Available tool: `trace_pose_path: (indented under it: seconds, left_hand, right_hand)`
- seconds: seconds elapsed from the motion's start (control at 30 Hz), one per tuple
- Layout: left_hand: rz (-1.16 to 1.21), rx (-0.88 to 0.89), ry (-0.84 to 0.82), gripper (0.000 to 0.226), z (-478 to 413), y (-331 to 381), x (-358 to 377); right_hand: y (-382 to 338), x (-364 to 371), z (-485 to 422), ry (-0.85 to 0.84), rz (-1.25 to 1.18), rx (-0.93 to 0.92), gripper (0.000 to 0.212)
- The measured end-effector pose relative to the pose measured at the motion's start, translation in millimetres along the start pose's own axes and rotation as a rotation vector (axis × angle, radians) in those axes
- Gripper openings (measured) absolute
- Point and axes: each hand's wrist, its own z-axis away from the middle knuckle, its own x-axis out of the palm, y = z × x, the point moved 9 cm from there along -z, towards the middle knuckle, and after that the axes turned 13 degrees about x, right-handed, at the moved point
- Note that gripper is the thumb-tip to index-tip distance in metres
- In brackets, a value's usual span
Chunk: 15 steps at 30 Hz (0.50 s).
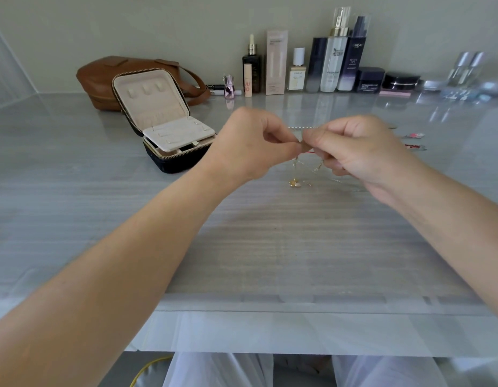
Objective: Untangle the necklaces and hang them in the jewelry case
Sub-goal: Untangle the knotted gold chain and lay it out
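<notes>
My left hand and my right hand meet above the middle of the table, each pinching a tangle of thin necklaces between thumb and fingertips. A gold chain with a small gold pendant hangs from the pinch down onto the table, and a red strand shows between my fingers. A silver chain lies on the table just behind my hands. The jewelry case stands open to the left, dark outside, pale pink lining, its lid upright with small hooks.
A brown leather bag sits behind the case. Several cosmetic bottles and jars line the back wall. Small red-and-white items lie on the table to the right of my right hand. The table's front edge is near my lap.
</notes>
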Motion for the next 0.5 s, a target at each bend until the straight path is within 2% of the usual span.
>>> trace_pose_path:
  seconds: [0.23, 0.5]
  left_hand:
    - [-0.02, 0.004, -0.007, 0.007, -0.9, -1.9, 0.9]
    - [0.001, -0.028, 0.002, 0.009, 0.0, -3.0, -0.9]
  right_hand:
    - [-2.9, 1.7, 3.9, 0.016, 0.089, -0.02, 0.01]
    - [-4.1, -1.5, 2.3, 0.041, 0.066, -0.032, 0.014]
